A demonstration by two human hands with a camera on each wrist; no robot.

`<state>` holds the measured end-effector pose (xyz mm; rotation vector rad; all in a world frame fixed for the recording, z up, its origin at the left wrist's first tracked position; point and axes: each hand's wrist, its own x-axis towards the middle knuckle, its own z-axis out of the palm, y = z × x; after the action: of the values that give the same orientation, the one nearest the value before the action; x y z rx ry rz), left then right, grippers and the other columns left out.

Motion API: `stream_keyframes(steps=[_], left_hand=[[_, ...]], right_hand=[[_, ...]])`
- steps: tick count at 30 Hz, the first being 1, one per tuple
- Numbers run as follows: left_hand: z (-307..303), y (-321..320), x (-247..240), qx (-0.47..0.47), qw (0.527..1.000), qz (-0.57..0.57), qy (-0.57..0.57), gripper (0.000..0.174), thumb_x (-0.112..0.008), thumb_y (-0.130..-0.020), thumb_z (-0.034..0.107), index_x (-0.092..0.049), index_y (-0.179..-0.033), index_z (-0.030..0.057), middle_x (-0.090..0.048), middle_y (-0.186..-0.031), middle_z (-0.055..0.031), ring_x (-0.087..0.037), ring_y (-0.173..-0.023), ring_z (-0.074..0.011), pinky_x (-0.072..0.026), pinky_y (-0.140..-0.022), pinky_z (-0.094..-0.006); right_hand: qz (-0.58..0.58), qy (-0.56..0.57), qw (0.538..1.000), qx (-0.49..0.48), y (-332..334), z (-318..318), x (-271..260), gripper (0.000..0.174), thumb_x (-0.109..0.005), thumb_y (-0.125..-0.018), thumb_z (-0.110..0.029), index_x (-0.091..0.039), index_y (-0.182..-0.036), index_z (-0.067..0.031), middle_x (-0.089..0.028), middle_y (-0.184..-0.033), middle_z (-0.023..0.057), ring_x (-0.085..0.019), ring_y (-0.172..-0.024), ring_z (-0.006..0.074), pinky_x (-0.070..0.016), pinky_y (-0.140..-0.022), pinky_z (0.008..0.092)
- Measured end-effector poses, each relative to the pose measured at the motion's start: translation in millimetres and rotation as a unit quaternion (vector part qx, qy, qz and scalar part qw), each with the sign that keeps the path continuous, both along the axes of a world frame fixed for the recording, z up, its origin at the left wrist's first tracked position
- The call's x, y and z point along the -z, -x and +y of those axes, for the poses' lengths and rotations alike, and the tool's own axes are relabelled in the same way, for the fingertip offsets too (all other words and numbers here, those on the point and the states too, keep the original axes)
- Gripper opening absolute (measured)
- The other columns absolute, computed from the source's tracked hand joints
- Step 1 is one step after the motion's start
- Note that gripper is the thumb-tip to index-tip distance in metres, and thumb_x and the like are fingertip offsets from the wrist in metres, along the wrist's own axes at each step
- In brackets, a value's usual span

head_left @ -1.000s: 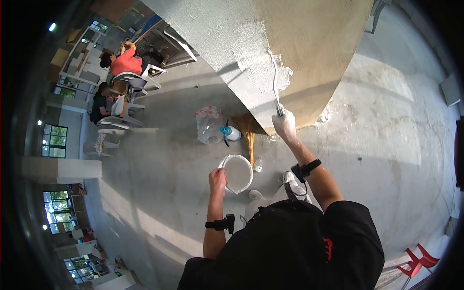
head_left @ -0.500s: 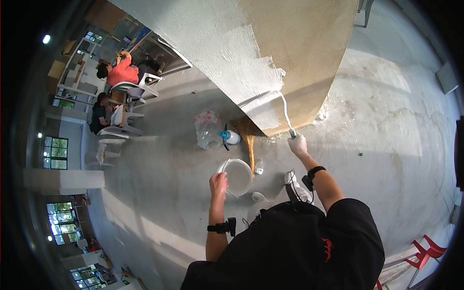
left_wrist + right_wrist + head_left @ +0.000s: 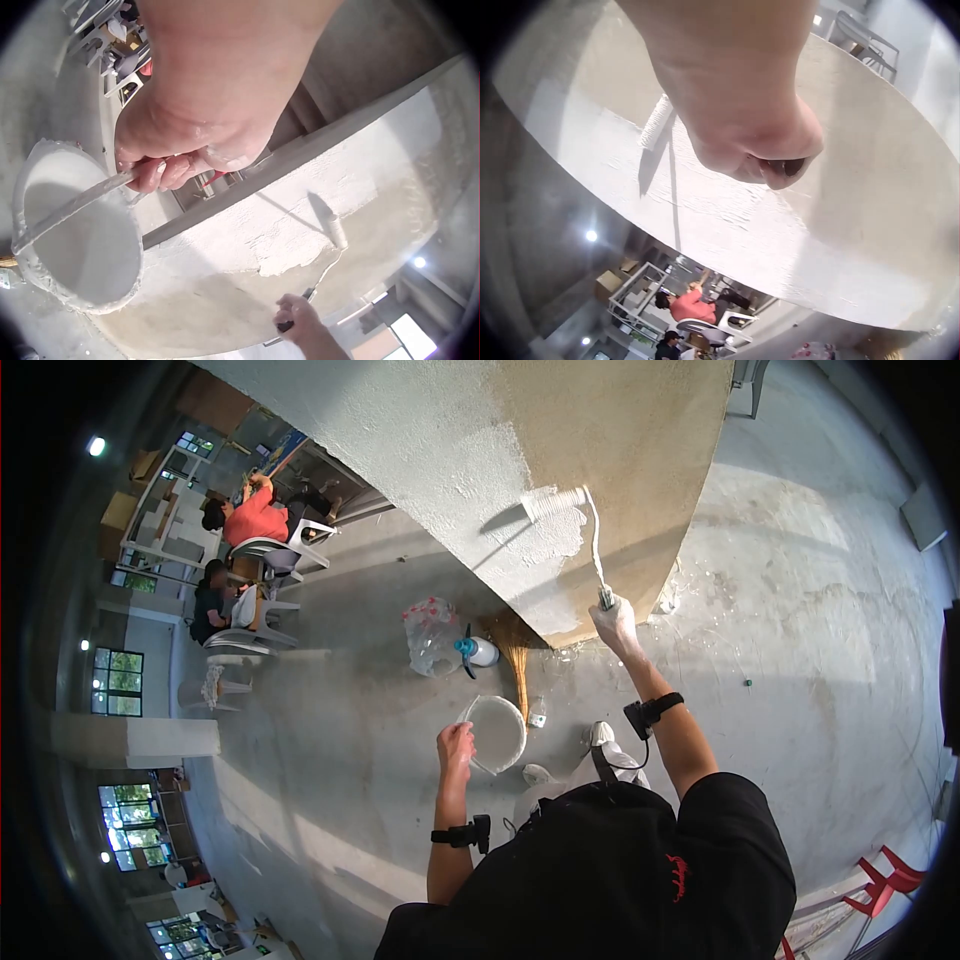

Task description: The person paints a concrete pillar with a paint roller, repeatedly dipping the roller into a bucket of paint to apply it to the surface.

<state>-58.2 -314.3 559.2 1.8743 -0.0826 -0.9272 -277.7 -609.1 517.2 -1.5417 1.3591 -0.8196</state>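
My right hand (image 3: 614, 626) grips the dark handle of a paint roller (image 3: 555, 504), whose white-coated sleeve lies against the pillar face (image 3: 620, 450). White paint covers the left part of that face, and the sleeve overlaps the ragged border with bare tan surface. In the right wrist view the curled fingers hide most of the handle (image 3: 786, 166). My left hand (image 3: 455, 746) holds the bail handle (image 3: 75, 207) of a paint-smeared white bucket (image 3: 84, 304). Pale paint shows inside the bucket, which hangs at my left in front of the legs.
Near the pillar's foot are a straw broom (image 3: 517, 660), a blue-topped spray bottle (image 3: 482, 651), a clear plastic bag (image 3: 432, 635) and a small bottle (image 3: 538, 714). Two people sit on chairs at left, one in a red shirt (image 3: 256, 520). Red chairs (image 3: 880, 885) stand lower right.
The roller went down the pillar face by half a second ago, then back up to now, with my right hand moving along. My left hand keeps hold of the bucket's handle.
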Motion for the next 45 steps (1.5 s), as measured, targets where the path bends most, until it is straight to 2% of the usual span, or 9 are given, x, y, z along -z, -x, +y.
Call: stream_keyframes(steps=[5,11,15,24,29,34,41,43,45], left_hand=[[-2,0,0,0.01,1.0,-0.007,-0.025,0.011,-0.058,-0.084,0.011,-0.058,-0.088,0.0,-0.04,-0.056,0.0029,-0.033,-0.042,-0.0056,-0.0264,-0.038,-0.0225],[-8,3,-4,0.025,0.999,-0.007,-0.031,0.014,-0.056,-0.085,0.011,-0.059,-0.091,-0.001,-0.041,-0.057,0.0027,-0.035,-0.044,-0.0058,-0.0279,-0.04,-0.0226],[-9,1,4,0.031,0.999,-0.017,-0.026,0.011,-0.057,-0.085,0.011,-0.058,-0.089,0.0001,-0.043,-0.057,0.0021,-0.035,-0.043,-0.0062,-0.0282,-0.039,-0.0228],[-10,-2,7,0.046,0.999,-0.001,-0.019,0.013,-0.062,-0.082,0.014,-0.058,-0.086,0.0018,-0.048,-0.061,0.0004,-0.042,-0.046,-0.0079,-0.0351,-0.041,-0.0237],[-8,-1,5,0.044,0.999,0.006,-0.012,0.013,-0.062,-0.081,0.013,-0.058,-0.085,0.0016,-0.048,-0.061,0.0004,-0.042,-0.047,-0.0082,-0.0356,-0.041,-0.0238],[-6,-5,10,0.047,0.999,0.005,-0.01,0.013,-0.062,-0.081,0.013,-0.058,-0.086,0.0015,-0.049,-0.062,0.0,-0.042,-0.047,-0.0081,-0.0346,-0.041,-0.0234],[-4,-6,10,0.054,0.998,-0.008,-0.009,0.015,-0.061,-0.082,0.013,-0.059,-0.088,0.0004,-0.049,-0.062,-0.0008,-0.042,-0.046,-0.0081,-0.0337,-0.04,-0.0234],[-3,-5,10,0.049,0.998,-0.015,-0.027,0.015,-0.061,-0.083,0.014,-0.059,-0.087,0.0,-0.049,-0.062,-0.0014,-0.042,-0.046,-0.0084,-0.0341,-0.04,-0.0237],[-2,-5,12,0.047,0.998,-0.021,-0.026,0.015,-0.06,-0.083,0.014,-0.058,-0.086,-0.0006,-0.049,-0.061,-0.0015,-0.042,-0.046,-0.0086,-0.0342,-0.04,-0.0239]], right_hand=[[-0.026,0.044,0.998,-0.035,-13,-20,-60,0.013,-0.055,-0.072,-0.011,-0.055,-0.076,0.0021,-0.055,-0.061,0.0194,-0.054,-0.056,0.0276,-0.0448,-0.059,0.0388],[-0.043,0.064,0.997,-0.018,-14,-18,-90,0.016,-0.054,-0.073,-0.01,-0.058,-0.082,0.0026,-0.059,-0.068,0.0233,-0.059,-0.062,0.0328,-0.0463,-0.062,0.0404],[0.029,-0.025,0.999,-0.01,-13,-9,-59,0.02,-0.052,-0.074,-0.01,-0.061,-0.086,0.0018,-0.062,-0.078,0.0271,-0.061,-0.083,0.0433,-0.0481,-0.071,0.0441],[0.133,-0.058,0.989,-0.019,7,25,48,0.025,-0.053,-0.074,-0.012,-0.064,-0.091,0.0022,-0.062,-0.083,0.0281,-0.061,-0.086,0.043,-0.0481,-0.076,0.0473],[0.145,-0.103,0.984,0.025,17,42,71,0.026,-0.053,-0.075,-0.013,-0.064,-0.093,0.001,-0.062,-0.084,0.0278,-0.061,-0.086,0.0425,-0.0485,-0.076,0.0472],[0.075,-0.053,0.994,0.066,-1,48,35,0.02,-0.053,-0.075,-0.013,-0.063,-0.088,-0.0014,-0.062,-0.083,0.0268,-0.06,-0.086,0.0426,-0.0473,-0.073,0.0473],[-0.014,-0.016,1.0,0.003,-43,14,-57,0.023,-0.052,-0.075,-0.013,-0.061,-0.094,-0.0044,-0.061,-0.082,0.0254,-0.06,-0.084,0.0421,-0.0464,-0.073,0.0462],[-0.101,0.07,0.992,0.031,-55,2,-82,0.013,-0.054,-0.074,-0.01,-0.055,-0.081,0.0015,-0.054,-0.064,0.0194,-0.052,-0.058,0.0304,-0.0442,-0.061,0.0394],[-0.097,0.057,0.993,0.016,-58,-12,-116,0.018,-0.054,-0.074,-0.011,-0.058,-0.088,-0.0006,-0.057,-0.072,0.0217,-0.057,-0.07,0.035,-0.046,-0.066,0.0409]])
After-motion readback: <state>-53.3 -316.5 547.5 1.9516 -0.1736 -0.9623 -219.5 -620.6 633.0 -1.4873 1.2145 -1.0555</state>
